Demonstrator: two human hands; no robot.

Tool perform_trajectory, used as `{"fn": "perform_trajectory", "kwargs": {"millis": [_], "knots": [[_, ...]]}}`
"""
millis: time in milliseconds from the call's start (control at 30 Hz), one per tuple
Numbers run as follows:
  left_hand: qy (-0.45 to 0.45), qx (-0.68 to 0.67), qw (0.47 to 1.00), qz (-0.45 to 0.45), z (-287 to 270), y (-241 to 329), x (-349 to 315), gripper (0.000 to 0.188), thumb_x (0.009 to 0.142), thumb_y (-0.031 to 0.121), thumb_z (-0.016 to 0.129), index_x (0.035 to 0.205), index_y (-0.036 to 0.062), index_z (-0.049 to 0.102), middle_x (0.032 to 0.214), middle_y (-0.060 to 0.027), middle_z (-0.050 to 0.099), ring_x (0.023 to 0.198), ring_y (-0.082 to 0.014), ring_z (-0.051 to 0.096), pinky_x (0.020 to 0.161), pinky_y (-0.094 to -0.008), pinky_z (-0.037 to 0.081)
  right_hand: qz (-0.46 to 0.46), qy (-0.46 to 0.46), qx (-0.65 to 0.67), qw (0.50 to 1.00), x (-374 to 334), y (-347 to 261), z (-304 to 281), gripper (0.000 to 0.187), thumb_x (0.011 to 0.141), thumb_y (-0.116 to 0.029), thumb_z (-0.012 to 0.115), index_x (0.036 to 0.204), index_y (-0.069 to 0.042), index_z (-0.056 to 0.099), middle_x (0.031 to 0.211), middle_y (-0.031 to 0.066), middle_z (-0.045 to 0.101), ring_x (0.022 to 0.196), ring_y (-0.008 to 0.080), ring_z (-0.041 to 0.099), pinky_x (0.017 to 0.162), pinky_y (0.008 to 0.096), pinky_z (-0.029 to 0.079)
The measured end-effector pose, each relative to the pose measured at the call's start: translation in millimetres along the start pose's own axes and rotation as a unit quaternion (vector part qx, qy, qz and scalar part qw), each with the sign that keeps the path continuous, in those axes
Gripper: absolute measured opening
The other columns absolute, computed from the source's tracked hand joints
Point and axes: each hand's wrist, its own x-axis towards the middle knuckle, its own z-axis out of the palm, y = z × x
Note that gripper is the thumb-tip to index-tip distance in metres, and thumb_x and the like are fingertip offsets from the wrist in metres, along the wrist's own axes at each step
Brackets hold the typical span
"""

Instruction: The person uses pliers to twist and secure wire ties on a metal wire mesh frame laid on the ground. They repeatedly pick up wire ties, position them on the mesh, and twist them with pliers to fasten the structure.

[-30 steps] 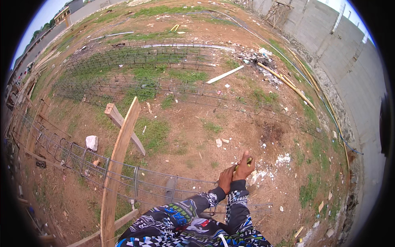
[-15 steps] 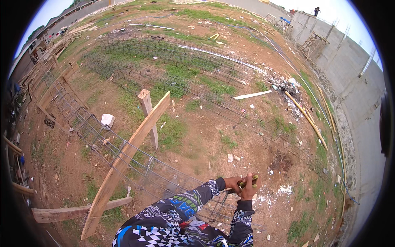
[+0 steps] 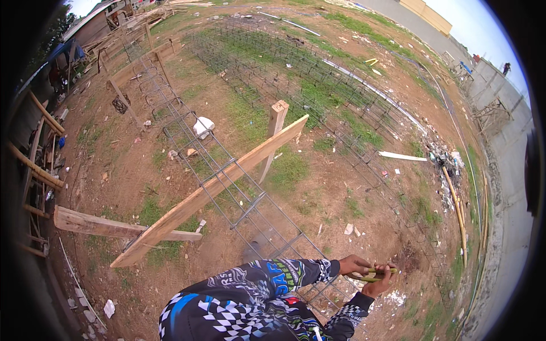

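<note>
Both hands are together at the lower right, above the near end of a long rebar cage (image 3: 259,202). My left hand (image 3: 355,265) is closed around one side of what look like pliers (image 3: 372,278) with olive-green handles. On the right, my right hand (image 3: 380,283) has its fingers wrapped over the other end of the same handles. The jaws are hidden by my hands, and no wire can be made out. Patterned dark sleeves cover both forearms. The cage rests across a slanted wooden plank (image 3: 213,190), which a wooden post (image 3: 275,136) props at its far end.
Another board (image 3: 114,226) lies beneath the plank's near end. More rebar cages (image 3: 284,74) stretch over the grass beyond. A white block (image 3: 203,127) sits beside the cage. Bamboo poles (image 3: 455,207) lie near the grey wall (image 3: 515,165) on the right; a distant person (image 3: 506,69) is above it.
The view has swung left, so the scene sits further right. My hands remain on the pliers, whose handles now appear spread wider and turned more sideways.
</note>
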Motion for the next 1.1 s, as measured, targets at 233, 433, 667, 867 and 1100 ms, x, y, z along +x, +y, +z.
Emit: {"fn": "perform_trajectory", "kwargs": {"millis": [233, 433, 667, 867, 1100], "knots": [[0.205, -0.071, 0.976, -0.033, -8, -18, -5, 0.033, 0.099, 0.03, 0.064, 0.106, -0.002, 0.07, 0.095, -0.0079, 0.072, 0.083, -0.0147, 0.069, 0.074, -0.0282, 0.057, 0.057, 0.034, 0.024, 0.997, -14, 9, -34, 0.068, 0.085, -0.009, 0.049, 0.151, -0.016, 0.036, 0.126, 0.0181, 0.058, 0.118, 0.0303, 0.058, 0.101, 0.0501, 0.049], [0.354, -0.066, 0.933, 0.019, -25, 54, -26, 0.03, 0.105, 0.027, 0.051, 0.098, 0.0002, 0.061, 0.081, -0.0094, 0.066, 0.07, -0.0189, 0.07, 0.068, -0.0306, 0.06, 0.023, 0.033, 0.299, 0.953, -24, -18, -132, 0.066, 0.092, -0.017, 0.057, 0.153, -0.016, 0.033, 0.152, 0.0123, 0.042, 0.138, 0.0346, 0.042, 0.118, 0.0634, 0.019], [0.055, 0.409, 0.909, 0.051, 39, 26, -84, 0.03, 0.099, 0.033, 0.061, 0.093, 0.0032, 0.065, 0.069, -0.0092, 0.065, 0.066, -0.0191, 0.066, 0.064, -0.0366, 0.051, 0.012, -0.004, 0.204, 0.979, -30, -64, -130, 0.036, 0.101, -0.031, 0.056, 0.127, -0.007, 0.056, 0.114, 0.0107, 0.065, 0.106, 0.0285, 0.061, 0.104, 0.0545, 0.041], [0.438, 0.195, 0.875, 0.065, -87, 69, -12, 0.031, 0.101, 0.026, 0.056, 0.083, 0.0007, 0.059, 0.057, -0.0086, 0.053, 0.049, -0.0184, 0.052, 0.049, -0.0344, 0.041, 0.171, 0.091, 0.112, 0.975, -44, -66, -98, 0.022, 0.101, -0.033, 0.057, 0.098, -0.011, 0.059, 0.082, 0.0034, 0.058, 0.079, 0.0185, 0.057, 0.086, 0.045, 0.05], [0.264, 0.131, 0.954, 0.047, -22, 130, -36, 0.033, 0.103, 0.032, 0.055, 0.101, 0.0011, 0.066, 0.062, 0.003, 0.048, 0.055, -0.0059, 0.046, 0.051, -0.023, 0.036, 0.09, 0.063, 0.296, 0.949, -57, -126, -88, 0.029, 0.101, -0.035, 0.055, 0.114, -0.009, 0.061, 0.096, 0.0082, 0.066, 0.098, 0.0243, 0.065, 0.106, 0.0609, 0.04]]}}
